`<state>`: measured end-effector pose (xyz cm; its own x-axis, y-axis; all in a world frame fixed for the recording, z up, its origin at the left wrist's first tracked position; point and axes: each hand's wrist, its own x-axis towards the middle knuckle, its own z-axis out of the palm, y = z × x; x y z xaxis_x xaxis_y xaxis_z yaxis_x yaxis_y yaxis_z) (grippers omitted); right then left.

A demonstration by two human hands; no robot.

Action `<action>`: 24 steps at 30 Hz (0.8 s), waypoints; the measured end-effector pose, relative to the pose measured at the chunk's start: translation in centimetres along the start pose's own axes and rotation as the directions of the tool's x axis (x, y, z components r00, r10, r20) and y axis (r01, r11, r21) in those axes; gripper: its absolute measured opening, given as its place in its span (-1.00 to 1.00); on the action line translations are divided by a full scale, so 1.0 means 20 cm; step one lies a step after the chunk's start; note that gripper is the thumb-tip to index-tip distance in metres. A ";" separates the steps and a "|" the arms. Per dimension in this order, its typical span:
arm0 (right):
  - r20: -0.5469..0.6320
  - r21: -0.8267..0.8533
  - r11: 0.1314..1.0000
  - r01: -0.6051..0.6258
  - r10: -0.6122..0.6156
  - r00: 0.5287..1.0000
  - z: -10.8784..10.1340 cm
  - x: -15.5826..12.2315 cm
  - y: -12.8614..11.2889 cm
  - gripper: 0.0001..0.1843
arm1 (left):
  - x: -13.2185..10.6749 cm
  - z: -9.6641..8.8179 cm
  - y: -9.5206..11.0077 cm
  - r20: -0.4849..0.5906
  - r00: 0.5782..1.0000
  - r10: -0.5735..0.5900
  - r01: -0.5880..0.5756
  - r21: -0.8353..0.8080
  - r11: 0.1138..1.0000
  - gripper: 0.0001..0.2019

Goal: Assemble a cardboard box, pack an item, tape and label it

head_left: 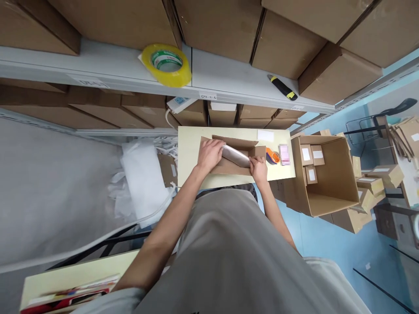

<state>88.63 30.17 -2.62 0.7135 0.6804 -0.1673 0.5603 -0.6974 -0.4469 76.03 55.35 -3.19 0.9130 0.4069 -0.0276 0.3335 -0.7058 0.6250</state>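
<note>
An open cardboard box (pixel 234 142) with its flaps up stands on the pale yellow table (pixel 190 136). A flat silvery-white item (pixel 236 156) lies slanted in the mouth of the box; its exact kind I cannot make out. My left hand (pixel 211 155) grips its upper left end, fingers wrapped over the edge. At the lower right end, my right hand (pixel 258 169) pinches the same item near the box's right flap. The box's floor is mostly hidden by the item and the hands.
On the table's right are an orange-and-purple tape dispenser or similar tool (pixel 271 156), a pink stack (pixel 284 155) and a white label (pixel 265 135). A large carton (pixel 330 203) with small boxes stands right. The shelf above holds yellow tape (pixel 181 78) and a utility knife (pixel 282 87).
</note>
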 end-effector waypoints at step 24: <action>-0.182 0.168 0.986 0.015 0.016 0.983 0.00 -0.13 -0.01 -0.43 | -0.38 0.08 0.01 -0.066 0.992 -0.109 0.097 -0.161 0.982 -0.25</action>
<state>86.63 28.48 -2.20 0.7867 0.6172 -0.0120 0.4925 -0.6393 -0.5906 69.57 51.29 -4.16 0.8540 0.5184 -0.0438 0.3779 -0.5603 0.7371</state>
